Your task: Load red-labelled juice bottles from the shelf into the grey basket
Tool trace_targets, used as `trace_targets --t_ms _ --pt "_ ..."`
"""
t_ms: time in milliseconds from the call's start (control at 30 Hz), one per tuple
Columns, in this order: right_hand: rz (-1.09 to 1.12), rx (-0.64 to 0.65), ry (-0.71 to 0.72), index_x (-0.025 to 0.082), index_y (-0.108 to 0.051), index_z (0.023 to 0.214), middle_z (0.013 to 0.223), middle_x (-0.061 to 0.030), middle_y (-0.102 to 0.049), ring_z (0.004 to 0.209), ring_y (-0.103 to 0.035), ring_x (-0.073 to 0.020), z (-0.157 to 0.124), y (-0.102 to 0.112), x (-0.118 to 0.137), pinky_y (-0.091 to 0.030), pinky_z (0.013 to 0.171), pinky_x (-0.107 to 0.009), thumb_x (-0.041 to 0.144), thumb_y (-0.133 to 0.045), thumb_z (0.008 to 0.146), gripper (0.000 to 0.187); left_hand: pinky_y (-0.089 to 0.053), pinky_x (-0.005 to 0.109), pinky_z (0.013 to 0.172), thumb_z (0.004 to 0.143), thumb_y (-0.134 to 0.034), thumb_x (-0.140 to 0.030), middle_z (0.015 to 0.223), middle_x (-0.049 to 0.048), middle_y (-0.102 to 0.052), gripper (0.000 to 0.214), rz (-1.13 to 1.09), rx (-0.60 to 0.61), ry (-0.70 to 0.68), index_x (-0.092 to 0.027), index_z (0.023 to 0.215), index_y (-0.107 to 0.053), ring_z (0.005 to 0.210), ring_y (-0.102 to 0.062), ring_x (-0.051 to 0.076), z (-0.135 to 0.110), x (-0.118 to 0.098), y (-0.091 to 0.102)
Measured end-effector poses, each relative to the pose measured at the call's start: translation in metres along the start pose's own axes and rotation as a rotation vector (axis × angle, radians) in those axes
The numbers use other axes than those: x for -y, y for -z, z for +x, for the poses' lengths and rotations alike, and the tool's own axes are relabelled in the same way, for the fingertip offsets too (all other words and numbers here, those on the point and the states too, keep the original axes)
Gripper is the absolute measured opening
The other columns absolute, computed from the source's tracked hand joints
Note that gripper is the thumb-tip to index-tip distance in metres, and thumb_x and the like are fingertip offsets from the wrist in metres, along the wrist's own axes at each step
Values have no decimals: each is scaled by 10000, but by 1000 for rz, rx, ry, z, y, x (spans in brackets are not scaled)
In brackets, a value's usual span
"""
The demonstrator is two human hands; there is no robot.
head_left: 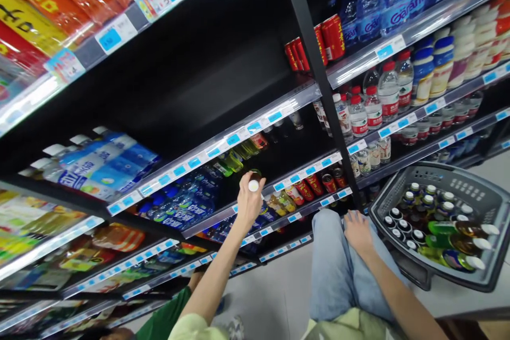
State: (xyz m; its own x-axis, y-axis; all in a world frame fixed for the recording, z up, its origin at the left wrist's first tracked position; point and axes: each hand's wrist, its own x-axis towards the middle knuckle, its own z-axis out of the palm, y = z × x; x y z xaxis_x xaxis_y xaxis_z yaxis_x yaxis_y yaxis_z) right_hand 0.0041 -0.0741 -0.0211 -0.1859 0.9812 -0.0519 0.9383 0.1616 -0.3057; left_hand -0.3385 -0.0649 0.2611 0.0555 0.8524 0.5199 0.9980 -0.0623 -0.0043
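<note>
My left hand point(247, 207) is wrapped round a bottle, whose white cap point(253, 186) points up at me; most of its body is hidden by the fingers. This hand is at the front of a black shelf point(305, 155). Behind it, bottles with green and yellow contents point(233, 162) lie deeper on the shelf, and blue bottles point(179, 204) are to its left. My right hand point(358, 231) rests on my jeans-covered knee point(332, 255), fingers stretched out and holding nothing.
A grey basket point(466, 186) at right holds several capped bottles, some upright, some lying. Large water bottles point(99, 156) lie at left. Red-capped bottles point(388, 90) and red cans point(333, 37) stand at right. Another person's green sleeve point(163, 319) shows at lower left.
</note>
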Motion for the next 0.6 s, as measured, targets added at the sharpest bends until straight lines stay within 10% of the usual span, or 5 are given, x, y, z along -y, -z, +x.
trace_targets --t_ms 367,600 --pt "223 -132 -13 97 -430 1625 1614 -212 -567 1474 -545 -323 1 8 -7 -419 1206 -447 338 -410 1085 592 -535 567 1186 1072 -582 -258 1619 108 -519 345 -480 79 -288 -399 1321 -774 1516 -497 365 -35 -129 -13" --pt "342 -182 13 81 -429 1602 1553 -236 -611 1408 -602 -340 1 1 -15 -468 1169 -466 385 -550 990 694 -567 607 1028 1052 -618 -253 1591 212 -508 548 -523 421 -409 -382 1583 -589 1411 -549 420 -58 -188 -78"
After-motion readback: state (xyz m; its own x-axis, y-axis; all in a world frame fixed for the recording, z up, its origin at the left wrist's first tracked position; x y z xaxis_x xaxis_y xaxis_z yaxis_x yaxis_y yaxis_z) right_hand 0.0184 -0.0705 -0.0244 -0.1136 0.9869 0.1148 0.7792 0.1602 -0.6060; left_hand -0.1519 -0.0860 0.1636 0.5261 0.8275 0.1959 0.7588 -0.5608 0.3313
